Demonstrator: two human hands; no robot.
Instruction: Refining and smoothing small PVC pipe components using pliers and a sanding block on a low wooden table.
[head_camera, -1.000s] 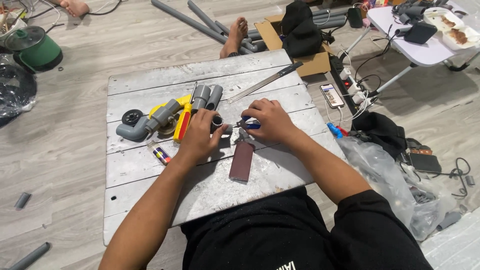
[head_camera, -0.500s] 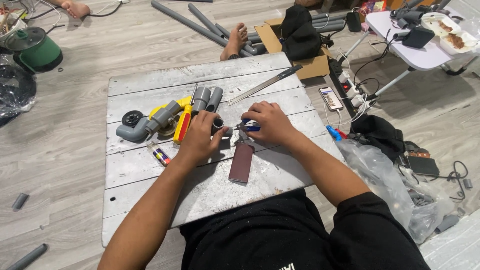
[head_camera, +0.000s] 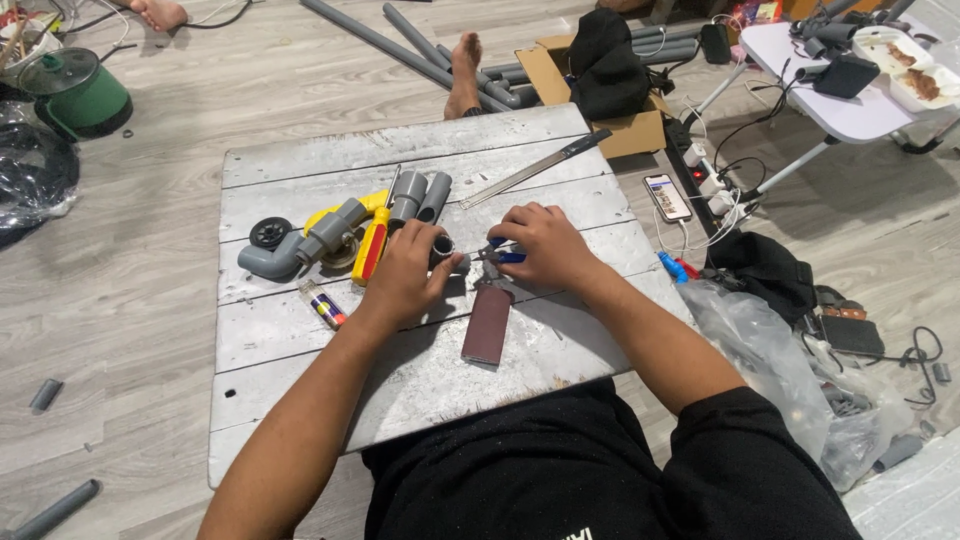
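Grey plastic fills the left hand (head_camera: 405, 275): its fingers are wrapped round a short pipe fitting (head_camera: 443, 247), which stands on the board (head_camera: 400, 150) near its middle. The fitting's open round mouth faces up and a little toward the camera, so its axis runs roughly upright (the lower part is hidden by the fingers). The right hand (head_camera: 545, 245) sits just to the right of it, fingers curled shut on a small blue-handled tool (head_camera: 497, 254). That tool lies nearly level, its long axis running left to right, with the metal end pointing left at the fitting and the blue handle disappearing under the right palm. Whether the tip actually touches the fitting I cannot tell. The two hands are close together, with only the tool bridging the gap.

Just below them, a brown strip (head_camera: 488, 323) lies flat on the board, its long axis running toward the person, slightly tilted. Left of the left hand lies a red-handled screwdriver (head_camera: 375, 240), pointing away from the person, beside a grey pipe assembly (head_camera: 305, 245) with an elbow at its near end and a small black wheel (head_camera: 270, 232). A small tube (head_camera: 325, 305) lies near the left wrist. Farther back, a long metal ruler (head_camera: 530, 170) lies diagonally, well apart from both hands. A phone (head_camera: 667, 196) rests on the floor off the board's right edge.
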